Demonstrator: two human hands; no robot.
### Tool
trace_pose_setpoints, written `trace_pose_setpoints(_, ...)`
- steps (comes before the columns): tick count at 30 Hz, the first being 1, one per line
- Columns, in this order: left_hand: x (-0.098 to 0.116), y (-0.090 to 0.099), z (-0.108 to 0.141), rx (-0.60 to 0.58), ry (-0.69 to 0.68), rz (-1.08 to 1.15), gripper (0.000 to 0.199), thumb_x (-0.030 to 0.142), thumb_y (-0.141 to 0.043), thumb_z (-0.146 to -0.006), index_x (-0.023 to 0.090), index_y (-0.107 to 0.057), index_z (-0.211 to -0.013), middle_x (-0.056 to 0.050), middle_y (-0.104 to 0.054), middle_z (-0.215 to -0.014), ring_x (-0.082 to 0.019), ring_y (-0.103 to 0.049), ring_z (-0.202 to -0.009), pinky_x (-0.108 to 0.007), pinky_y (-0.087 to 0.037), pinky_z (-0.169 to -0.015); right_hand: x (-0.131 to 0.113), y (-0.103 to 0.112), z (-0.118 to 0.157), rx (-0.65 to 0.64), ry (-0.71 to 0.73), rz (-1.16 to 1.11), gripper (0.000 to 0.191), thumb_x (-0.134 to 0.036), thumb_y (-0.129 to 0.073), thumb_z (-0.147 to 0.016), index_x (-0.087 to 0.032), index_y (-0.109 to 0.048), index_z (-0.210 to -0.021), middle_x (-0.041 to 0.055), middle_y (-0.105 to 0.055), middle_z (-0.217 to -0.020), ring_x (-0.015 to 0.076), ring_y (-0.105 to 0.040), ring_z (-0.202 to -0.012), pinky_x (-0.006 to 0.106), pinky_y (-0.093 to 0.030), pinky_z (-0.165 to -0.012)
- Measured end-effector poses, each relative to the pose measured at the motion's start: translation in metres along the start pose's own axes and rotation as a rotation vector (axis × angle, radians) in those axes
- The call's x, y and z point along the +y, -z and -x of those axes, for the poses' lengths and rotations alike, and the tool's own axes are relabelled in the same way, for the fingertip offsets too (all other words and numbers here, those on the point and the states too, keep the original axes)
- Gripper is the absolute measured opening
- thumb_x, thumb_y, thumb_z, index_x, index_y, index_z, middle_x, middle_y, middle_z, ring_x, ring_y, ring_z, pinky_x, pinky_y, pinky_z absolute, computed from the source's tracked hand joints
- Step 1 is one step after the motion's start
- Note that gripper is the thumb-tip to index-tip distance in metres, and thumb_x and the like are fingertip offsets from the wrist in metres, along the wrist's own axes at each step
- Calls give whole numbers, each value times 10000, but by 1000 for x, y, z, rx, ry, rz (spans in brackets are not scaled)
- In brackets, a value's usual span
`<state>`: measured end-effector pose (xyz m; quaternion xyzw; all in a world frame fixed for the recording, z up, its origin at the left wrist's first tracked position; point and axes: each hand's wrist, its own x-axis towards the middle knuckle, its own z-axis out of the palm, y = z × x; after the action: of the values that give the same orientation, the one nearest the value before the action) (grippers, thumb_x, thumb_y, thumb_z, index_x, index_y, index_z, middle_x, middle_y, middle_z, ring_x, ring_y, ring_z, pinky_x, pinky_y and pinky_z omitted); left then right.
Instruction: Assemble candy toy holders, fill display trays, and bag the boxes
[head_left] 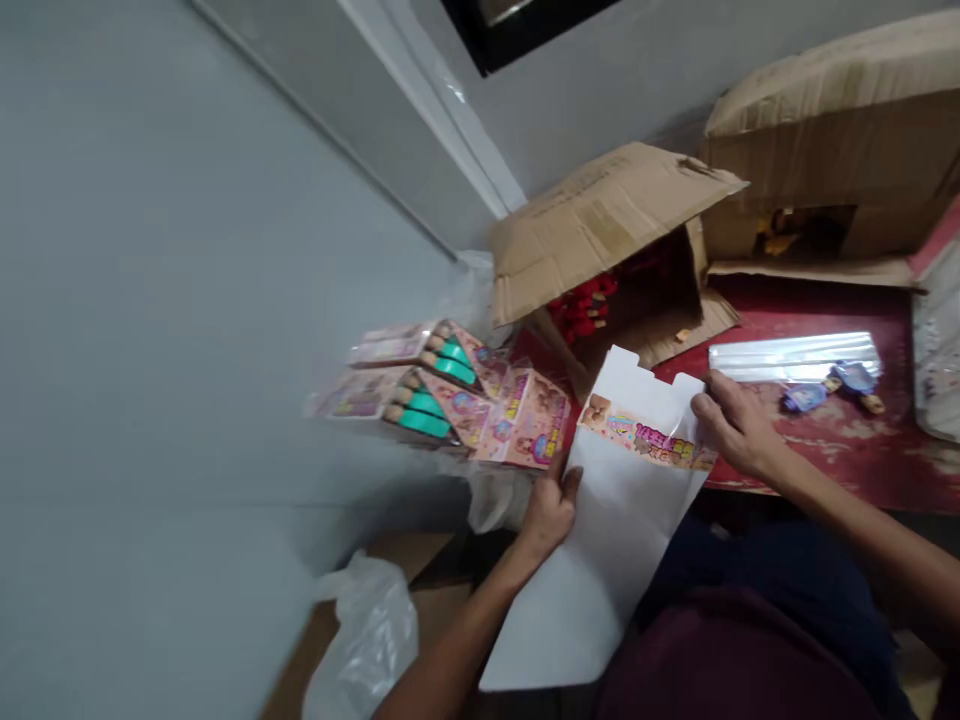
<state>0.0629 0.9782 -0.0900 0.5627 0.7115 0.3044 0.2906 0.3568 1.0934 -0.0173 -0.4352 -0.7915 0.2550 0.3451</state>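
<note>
A partly folded white cardboard display box (607,540) with a printed pink band hangs between my two hands, in front of the red table. My left hand (550,512) grips its left edge, the thumb on the white face. At the upper right corner, beside a tab, my right hand (735,420) pinches the card between thumb and fingers. Just left of it stand printed pink boxes (525,415), stacked, some with turquoise and tan items (424,410) showing through their openings. Two small purple-blue figures (806,397) lie on the table to the right of my right hand.
An open carton (600,220) holding red items (585,308) stands at the back of the red table (795,450). Behind it is a larger carton (825,170). Clear plastic strips (795,355) lie at right. A plastic bag (375,620) hangs low left, near the wall (150,300).
</note>
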Motion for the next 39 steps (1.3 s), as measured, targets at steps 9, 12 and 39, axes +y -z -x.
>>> trace_pose_setpoints(9, 32, -88, -8, -34, -242, -190, 283, 412, -476, -956, 265, -577, -1176, -92, -764, -975, -287, -754, -879, -377, -562, -787, 67, 85, 82, -357, -376, 97, 635, -660, -241, -1033, -197, -634, -849, 114, -725, -843, 222, -642, -733, 333, -455, -689)
trace_pose_setpoints(12, 51, -112, 4, -123, -297, -183, 267, 402, -457, -956, 262, -567, -1155, -90, -766, -955, -273, -762, -848, -348, -552, -759, 80, 99, 110, -466, -398, -119, 696, -708, -268, -1017, -195, -734, -952, 132, -779, -1000, 257, -707, -854, 379, -543, -774)
trace_pose_setpoints(39, 205, -97, -26, -798, 319, 230, 682, 240, -775, -638, 145, -574, -1283, -39, -692, -951, -188, -640, -798, -277, -495, -678, 32, 38, 157, -603, -617, -77, 603, -501, -180, -1079, -166, -666, -958, 137, -751, -953, 261, -681, -879, 339, -349, -756)
